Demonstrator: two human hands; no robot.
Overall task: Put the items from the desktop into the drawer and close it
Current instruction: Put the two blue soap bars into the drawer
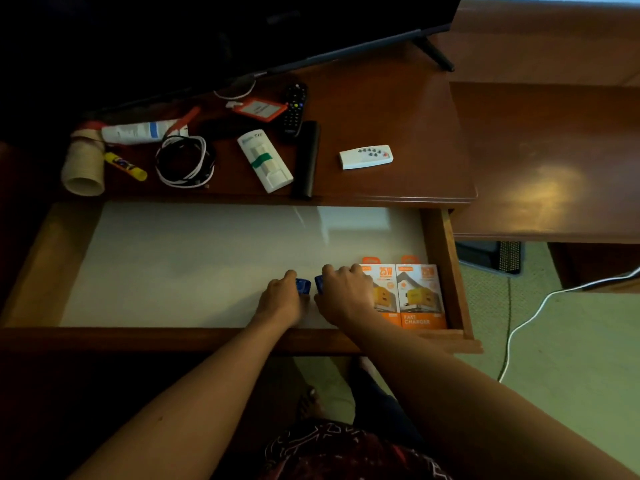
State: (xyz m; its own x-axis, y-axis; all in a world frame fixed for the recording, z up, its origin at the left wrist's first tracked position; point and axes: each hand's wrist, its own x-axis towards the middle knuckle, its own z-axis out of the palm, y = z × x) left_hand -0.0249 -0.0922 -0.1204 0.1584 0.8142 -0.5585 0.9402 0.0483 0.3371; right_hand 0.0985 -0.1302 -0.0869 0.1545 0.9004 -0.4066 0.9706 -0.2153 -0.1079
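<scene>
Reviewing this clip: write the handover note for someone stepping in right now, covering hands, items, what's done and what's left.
Left hand: inside the open drawer, holding a small blue item.
Right hand: beside it, holding a second blue item.
Done: two orange charger boxes lie in the drawer's right front corner.
Left: release the blue items, then move the rest from the desktop: white remote, black remote, long black bar, white box with green tape, coiled cables, glue stick, tube, orange tag, paper cups. Then close the drawer.
</scene>
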